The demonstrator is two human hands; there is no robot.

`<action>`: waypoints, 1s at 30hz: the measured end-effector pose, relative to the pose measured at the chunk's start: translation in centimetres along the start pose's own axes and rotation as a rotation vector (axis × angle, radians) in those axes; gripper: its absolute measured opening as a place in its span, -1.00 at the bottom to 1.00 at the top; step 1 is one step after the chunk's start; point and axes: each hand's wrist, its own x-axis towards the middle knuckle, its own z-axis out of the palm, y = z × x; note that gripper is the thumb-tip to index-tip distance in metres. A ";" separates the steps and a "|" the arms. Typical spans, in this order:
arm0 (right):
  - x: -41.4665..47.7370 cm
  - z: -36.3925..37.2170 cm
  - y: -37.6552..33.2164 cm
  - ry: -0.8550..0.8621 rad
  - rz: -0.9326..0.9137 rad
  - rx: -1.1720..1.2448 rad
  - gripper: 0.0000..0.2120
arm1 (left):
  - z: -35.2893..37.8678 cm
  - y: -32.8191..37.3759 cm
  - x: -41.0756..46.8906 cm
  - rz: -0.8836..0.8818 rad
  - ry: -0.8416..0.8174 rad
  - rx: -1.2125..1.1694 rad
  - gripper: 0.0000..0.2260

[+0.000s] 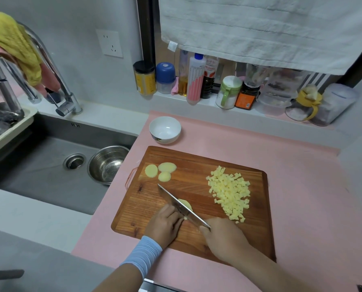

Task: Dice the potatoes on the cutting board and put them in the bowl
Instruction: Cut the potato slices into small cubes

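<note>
Most of our potato is already dice (230,192) heaped on the cutting board (197,165); three slices (161,170) wait. Our left hand (165,225) curls its fingers (170,211) onto another piece (186,204), our right hand (224,237) grips the knife (175,199). The bowl (165,129) on the counter (291,161) is empty.

A pale grey wall (78,66) fills ten to twelve o'clock and carries a white socket (110,43). At nine o'clock a steel sink (38,171) is sunk into the light counter (34,220), with a chrome tap (70,100) at ten. A pink mat (302,175) covers the worktop from the centre to three o'clock. At one o'clock a white towel (260,28) hangs above a ledge (169,98) crowded with bottles (195,77) and jars.
</note>
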 end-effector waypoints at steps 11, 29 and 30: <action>1.9 0.6 -0.7 -0.071 0.044 0.027 -0.64 | -0.1 -0.1 -0.1 -0.030 0.001 -0.022 -0.95; 0.8 0.7 0.3 -0.086 0.059 0.007 -0.65 | -0.3 0.0 0.0 -0.032 -0.016 -0.039 -0.94; 0.5 0.6 0.6 -0.088 0.068 0.006 -0.65 | -0.3 -0.1 0.0 -0.032 -0.020 -0.039 -0.93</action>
